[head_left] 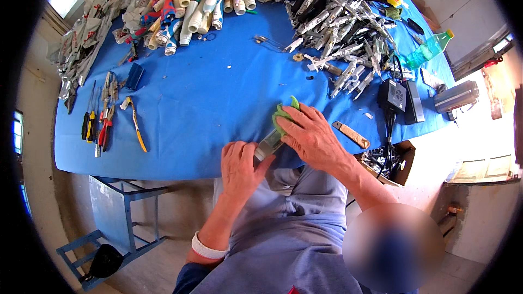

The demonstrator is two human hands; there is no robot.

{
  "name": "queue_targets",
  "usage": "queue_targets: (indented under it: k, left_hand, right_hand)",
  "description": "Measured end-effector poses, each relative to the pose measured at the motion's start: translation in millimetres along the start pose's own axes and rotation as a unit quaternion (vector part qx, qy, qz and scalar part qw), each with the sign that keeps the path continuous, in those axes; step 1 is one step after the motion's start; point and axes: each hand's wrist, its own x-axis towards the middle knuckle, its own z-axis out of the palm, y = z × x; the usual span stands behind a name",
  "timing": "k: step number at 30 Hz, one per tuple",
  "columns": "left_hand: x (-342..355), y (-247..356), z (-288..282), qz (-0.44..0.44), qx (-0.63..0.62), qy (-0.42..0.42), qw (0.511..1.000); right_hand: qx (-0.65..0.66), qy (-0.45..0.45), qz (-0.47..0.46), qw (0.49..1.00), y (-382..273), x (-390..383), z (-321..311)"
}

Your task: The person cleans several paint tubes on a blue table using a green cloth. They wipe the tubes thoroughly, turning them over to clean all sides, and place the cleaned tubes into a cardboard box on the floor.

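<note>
At the table's near edge my left hand (239,164) is closed on one end of a small flat object (269,145). It is grey and partly glassy, with its exact kind hard to make out. My right hand (315,135) is closed on a crumpled green cloth (281,115). The cloth lies against the object's far end, which the right fingers partly hide. Just right of that hand, a flat tool with a brown wrapped handle (353,135) rests on the blue tablecloth (201,103).
White and coloured tubular casings (202,13) are heaped at the back, beside grey metallic parts (338,27). Left lie screwdrivers (91,122), pliers (105,128) and a toothbrush (137,122). A black power supply (393,96), green bottle (430,50) and metal mug (456,97) stand right.
</note>
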Motion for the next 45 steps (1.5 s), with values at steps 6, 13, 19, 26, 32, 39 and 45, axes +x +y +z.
queue_targets:
  k: [6,13,19,26,32,39,45]
  left_hand:
    - [2.1,4.7,-0.8,-0.001,-0.003,0.011,1.0]
    - [2.6,3.8,-1.8,-0.003,-0.003,0.005,1.0]
    - [2.0,2.2,-3.7,-0.006,0.004,-0.034,0.999]
    - [2.5,2.8,0.0,0.008,-0.006,0.015,1.0]
    - [1.9,2.5,-1.3,0.007,-0.017,0.003,1.0]
    - [1.6,1.5,-2.3,0.006,-0.009,0.016,1.0]
    - [1.6,2.6,-1.0,0.009,-0.005,0.018,1.0]
  right_hand:
    - [-0.072,0.081,-0.072,0.991,72.9,-11.5,2.6]
    - [-0.074,0.131,-0.037,0.988,40.4,-25.3,4.5]
    - [0.001,0.072,-0.123,0.99,-24.3,-26.2,37.3]
    - [-0.061,0.141,0.027,0.988,33.5,-25.8,15.3]
    - [-0.016,0.159,-0.016,0.987,-10.6,-29.5,34.5]
    - [-0.002,0.131,-0.009,0.991,-11.7,-29.9,39.5]
    - [-0.02,0.169,-0.002,0.985,-11.1,-28.3,33.8]
